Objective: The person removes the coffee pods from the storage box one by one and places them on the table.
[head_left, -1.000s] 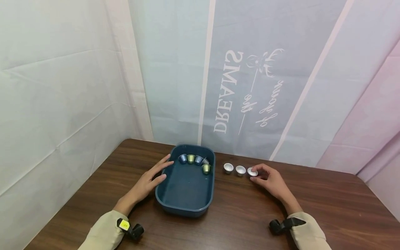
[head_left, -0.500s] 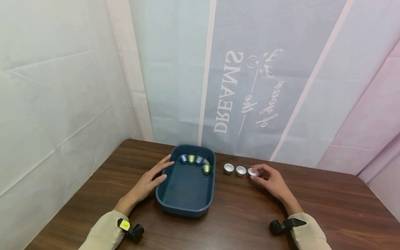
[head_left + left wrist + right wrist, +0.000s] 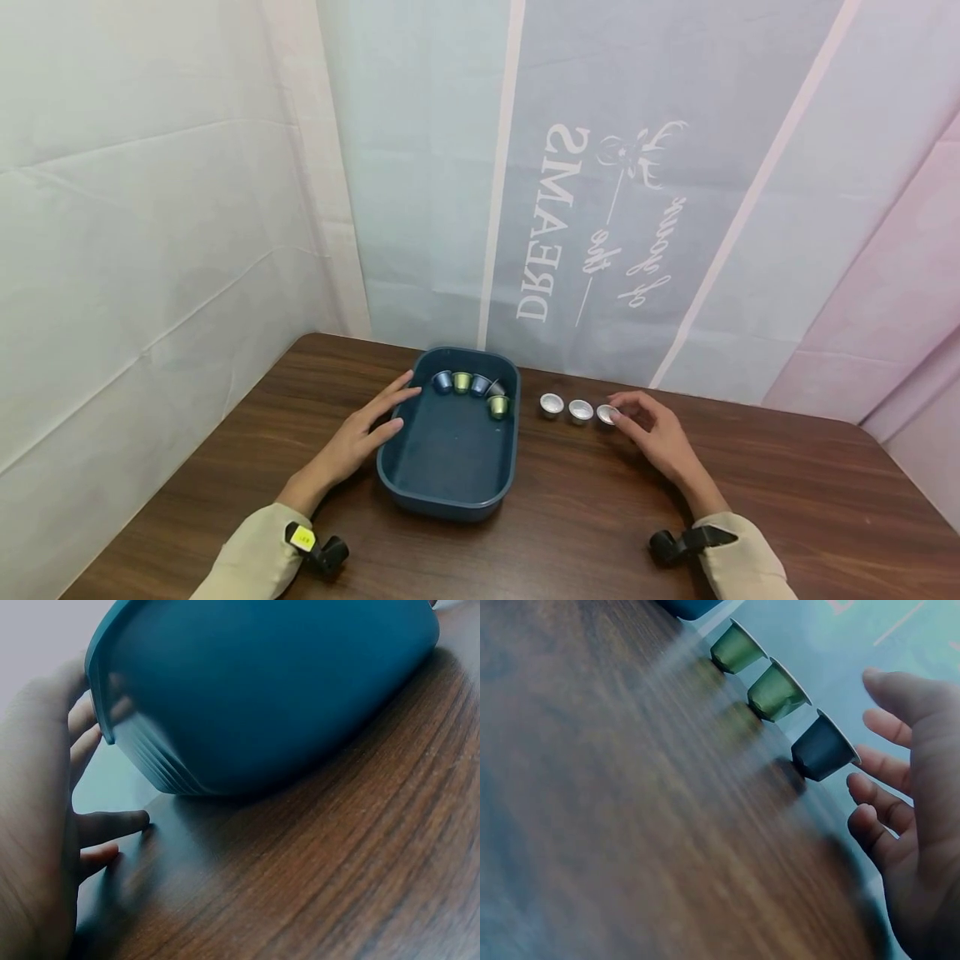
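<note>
In the head view three coffee capsules stand in a row on the table with silver lids up. The right wrist view shows the row as a green capsule (image 3: 735, 651), a second green capsule (image 3: 775, 693) and a dark capsule (image 3: 821, 750). My right hand (image 3: 660, 433) is at the dark one, fingertips close by its rim, thumb lifted off it. My left hand (image 3: 352, 437) rests along the left side of a dark blue tray (image 3: 450, 506), fingers spread and some reaching over the rim. Inside the tray, by its far end, lie several capsules, among them a green one (image 3: 498, 407) and a blue one (image 3: 443, 382).
Beneath everything is a dark wood-grain table (image 3: 570, 517). A printed curtain (image 3: 420, 183) hangs right behind its far edge, and a pale cloth (image 3: 150, 208) closes off the left side.
My right thumb and fingers have loosened from the end capsule and drawn slightly to its right; the capsule stands in the row. My left hand stays at the tray.
</note>
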Tool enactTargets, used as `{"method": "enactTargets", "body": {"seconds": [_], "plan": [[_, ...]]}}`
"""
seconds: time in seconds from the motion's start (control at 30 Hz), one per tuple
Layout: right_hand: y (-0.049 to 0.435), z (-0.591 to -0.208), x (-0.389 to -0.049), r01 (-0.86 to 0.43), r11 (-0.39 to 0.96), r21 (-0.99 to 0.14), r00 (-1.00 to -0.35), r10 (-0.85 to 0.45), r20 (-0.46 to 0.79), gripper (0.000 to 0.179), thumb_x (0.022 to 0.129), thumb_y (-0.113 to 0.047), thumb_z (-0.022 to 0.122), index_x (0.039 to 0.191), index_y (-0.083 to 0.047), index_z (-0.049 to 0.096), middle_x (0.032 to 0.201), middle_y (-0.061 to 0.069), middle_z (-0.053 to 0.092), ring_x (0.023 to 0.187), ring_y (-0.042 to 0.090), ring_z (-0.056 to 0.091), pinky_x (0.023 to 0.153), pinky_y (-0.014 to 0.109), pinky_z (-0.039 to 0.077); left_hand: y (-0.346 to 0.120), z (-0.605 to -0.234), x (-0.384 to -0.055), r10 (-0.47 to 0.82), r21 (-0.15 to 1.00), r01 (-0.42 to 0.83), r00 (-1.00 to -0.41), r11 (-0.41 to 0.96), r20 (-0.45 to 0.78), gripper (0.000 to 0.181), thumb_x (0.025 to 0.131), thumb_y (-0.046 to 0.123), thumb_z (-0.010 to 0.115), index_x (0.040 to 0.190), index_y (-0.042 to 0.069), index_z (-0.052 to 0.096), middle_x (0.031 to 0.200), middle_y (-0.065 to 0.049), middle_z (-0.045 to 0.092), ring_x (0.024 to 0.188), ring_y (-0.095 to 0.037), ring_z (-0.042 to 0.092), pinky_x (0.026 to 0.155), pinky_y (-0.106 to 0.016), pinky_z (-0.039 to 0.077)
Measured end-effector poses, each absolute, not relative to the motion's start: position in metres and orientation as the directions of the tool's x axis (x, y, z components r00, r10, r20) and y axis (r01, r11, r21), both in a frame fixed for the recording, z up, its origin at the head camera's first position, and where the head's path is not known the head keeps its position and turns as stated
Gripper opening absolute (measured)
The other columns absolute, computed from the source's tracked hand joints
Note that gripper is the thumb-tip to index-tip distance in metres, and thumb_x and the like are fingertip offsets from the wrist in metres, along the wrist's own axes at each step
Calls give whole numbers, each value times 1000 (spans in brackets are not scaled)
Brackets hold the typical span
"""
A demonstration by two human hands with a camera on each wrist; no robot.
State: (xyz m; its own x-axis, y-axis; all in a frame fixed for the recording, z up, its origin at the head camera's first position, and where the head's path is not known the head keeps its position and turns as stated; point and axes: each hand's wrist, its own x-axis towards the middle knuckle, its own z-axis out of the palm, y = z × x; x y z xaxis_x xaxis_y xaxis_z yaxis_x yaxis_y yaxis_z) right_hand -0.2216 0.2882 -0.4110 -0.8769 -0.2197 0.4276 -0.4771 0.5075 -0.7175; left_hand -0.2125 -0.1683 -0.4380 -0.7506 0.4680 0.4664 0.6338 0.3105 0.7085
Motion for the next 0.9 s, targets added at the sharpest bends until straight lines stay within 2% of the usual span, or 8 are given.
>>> {"method": "enactTargets", "body": {"seconds": [0.2,0.47,0.6,0.77,0.9], "plan": [[286,-405,-220,-475,510,-717,-874,-177,454,19,94,-9,62,108,4,62,115,20,61,91,13,60,77,18,46,-170,-444,-218,474,700,643,-743,310,472,48,99,9,48,146,15,40,158,-5,19,143,-24,17,104,-62,22],[282,-398,-220,-474,525,-707,-869,-148,473,17,93,-9,62,109,-2,63,111,15,63,91,12,61,79,17,45,-171,-444,-217,471,698,641,-746,319,471,48,100,11,47,146,19,41,158,-2,19,143,-25,18,104,-63,22],[283,-399,-224,-483,505,-716,-865,-146,481,20,93,-9,63,111,1,62,108,12,64,92,10,61,81,16,44,-170,-444,-216,466,698,639,-750,323,470,48,99,7,47,146,13,41,158,-7,19,143,-28,18,104,-64,22],[282,-405,-231,-491,460,-740,-865,-156,477,24,94,-11,62,115,1,60,113,12,62,97,7,60,80,18,47,-167,-432,-207,465,711,630,-754,312,464,46,98,2,47,143,1,41,156,-17,20,141,-38,18,102,-67,20],[269,-398,-229,-521,457,-721,-849,-191,493,24,93,-9,63,114,1,60,114,12,62,97,10,61,82,20,47,-162,-416,-197,468,717,626,-755,307,459,45,97,0,47,141,-3,42,154,-22,21,140,-42,19,102,-67,20]]}}
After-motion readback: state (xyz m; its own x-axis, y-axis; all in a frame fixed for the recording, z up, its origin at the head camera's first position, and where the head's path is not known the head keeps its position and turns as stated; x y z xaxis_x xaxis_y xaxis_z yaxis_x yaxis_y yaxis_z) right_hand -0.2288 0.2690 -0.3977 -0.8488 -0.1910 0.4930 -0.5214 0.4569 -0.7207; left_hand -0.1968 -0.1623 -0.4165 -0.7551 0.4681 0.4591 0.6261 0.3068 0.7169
